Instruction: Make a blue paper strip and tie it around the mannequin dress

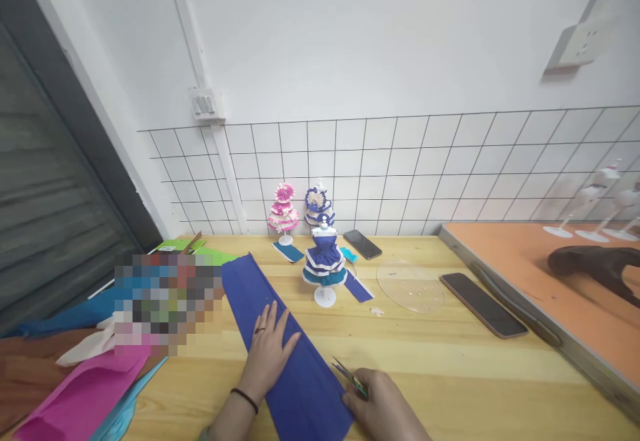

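A long dark blue strip [305, 374], which looks like crepe paper, lies slantwise across the wooden table. My left hand [269, 351] rests flat on it, fingers spread, pressing nothing else. In my right hand [375, 401] is a small pair of scissors [353, 378], its blades pointing up and left, just off the strip's right edge. The fingertips of that hand touch or nearly touch the edge. Beyond the strip stands a mini dress form [325, 254] in a ruffled blue, white and teal dress on a white base.
Behind it are a pink dress form [284, 214] and another blue one [316, 201]. Coloured sheets [90, 388] pile up at left. To the right lie a clear disc [410, 286], a phone [483, 304] and a raised orange board [540, 254]. Another phone [363, 244] lies near the wall.
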Tool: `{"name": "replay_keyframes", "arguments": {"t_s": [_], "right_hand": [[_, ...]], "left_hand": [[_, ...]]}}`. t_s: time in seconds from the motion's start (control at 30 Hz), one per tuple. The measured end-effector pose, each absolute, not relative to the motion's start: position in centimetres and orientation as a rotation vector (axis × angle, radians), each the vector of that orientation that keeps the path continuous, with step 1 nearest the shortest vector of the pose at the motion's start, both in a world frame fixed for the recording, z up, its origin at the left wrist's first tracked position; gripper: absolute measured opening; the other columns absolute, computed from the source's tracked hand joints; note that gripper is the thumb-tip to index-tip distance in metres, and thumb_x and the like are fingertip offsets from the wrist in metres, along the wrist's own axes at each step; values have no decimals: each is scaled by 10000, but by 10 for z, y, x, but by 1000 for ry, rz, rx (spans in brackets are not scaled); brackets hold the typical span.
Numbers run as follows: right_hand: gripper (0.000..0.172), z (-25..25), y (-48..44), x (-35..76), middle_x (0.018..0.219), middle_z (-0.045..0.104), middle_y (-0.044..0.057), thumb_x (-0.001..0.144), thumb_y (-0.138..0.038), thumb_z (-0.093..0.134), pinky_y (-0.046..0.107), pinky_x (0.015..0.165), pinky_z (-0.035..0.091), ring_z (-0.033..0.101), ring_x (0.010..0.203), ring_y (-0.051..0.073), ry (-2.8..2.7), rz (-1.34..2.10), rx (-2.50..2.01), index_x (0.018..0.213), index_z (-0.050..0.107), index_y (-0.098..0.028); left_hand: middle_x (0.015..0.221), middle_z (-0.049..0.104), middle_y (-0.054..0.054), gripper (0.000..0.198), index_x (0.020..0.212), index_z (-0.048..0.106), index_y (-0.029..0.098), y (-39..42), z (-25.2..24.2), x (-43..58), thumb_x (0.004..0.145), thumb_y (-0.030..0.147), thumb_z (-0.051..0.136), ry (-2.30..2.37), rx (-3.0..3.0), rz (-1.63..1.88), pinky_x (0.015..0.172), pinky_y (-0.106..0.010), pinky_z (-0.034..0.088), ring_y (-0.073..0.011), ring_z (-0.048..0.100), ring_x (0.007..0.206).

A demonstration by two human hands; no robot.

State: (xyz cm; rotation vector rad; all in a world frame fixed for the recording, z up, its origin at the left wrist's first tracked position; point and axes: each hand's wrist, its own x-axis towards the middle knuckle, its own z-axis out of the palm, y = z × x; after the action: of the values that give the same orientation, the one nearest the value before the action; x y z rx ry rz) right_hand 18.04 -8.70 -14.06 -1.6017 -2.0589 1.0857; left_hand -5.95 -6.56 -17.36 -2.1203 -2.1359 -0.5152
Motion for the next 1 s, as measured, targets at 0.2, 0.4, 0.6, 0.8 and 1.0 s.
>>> {"name": "replay_keyframes", "arguments": {"t_s": [0.2, 0.4, 0.6, 0.8, 1.0], "right_hand": [[64, -149, -87, 183, 628, 600, -18, 630, -132, 485, 187, 544, 326, 540, 621, 138, -2014, 1084, -1528, 634, 497, -194], [100, -150, -89, 189, 616, 554, -34, 644, -112, 456, 183, 552, 336, 508, 598, 125, -1986, 1101, -1429, 679, 494, -197], [101, -146, -87, 198, 670, 579, -24, 662, -131, 469, 190, 591, 360, 530, 657, 140, -1892, 1124, -1423, 721, 527, -190], [69, -141, -86, 206, 726, 609, 1, 716, -209, 501, 203, 639, 397, 552, 726, 164, -1771, 1225, -1400, 749, 546, -169], [415, -128, -99, 240, 796, 653, 47, 847, -523, 363, 246, 741, 422, 580, 803, 207, -1783, 1337, -1472, 763, 579, -180]], "left_hand": [[1300, 487, -108, 305, 1039, 630, 195, -67, -144, -45, 855, 379, 473, -1957, -2258, -633, 981, -478, 320, -302, 365, 1226], [877, 664, -9, 206, 820, 670, 222, -63, -114, -10, 874, 299, 487, -1666, -2887, -639, 811, -306, 376, -174, 511, 904], [790, 613, 4, 151, 849, 682, 268, -55, -119, 8, 841, 324, 542, -1633, -3109, -487, 790, -303, 317, -172, 479, 901], [809, 582, 12, 145, 741, 648, 210, -51, -127, 15, 815, 309, 572, -1676, -3144, -560, 827, -298, 292, -157, 453, 908], [806, 579, 17, 153, 730, 630, 204, -52, -132, 19, 834, 282, 550, -1706, -3110, -707, 840, -297, 282, -149, 453, 917]]}}
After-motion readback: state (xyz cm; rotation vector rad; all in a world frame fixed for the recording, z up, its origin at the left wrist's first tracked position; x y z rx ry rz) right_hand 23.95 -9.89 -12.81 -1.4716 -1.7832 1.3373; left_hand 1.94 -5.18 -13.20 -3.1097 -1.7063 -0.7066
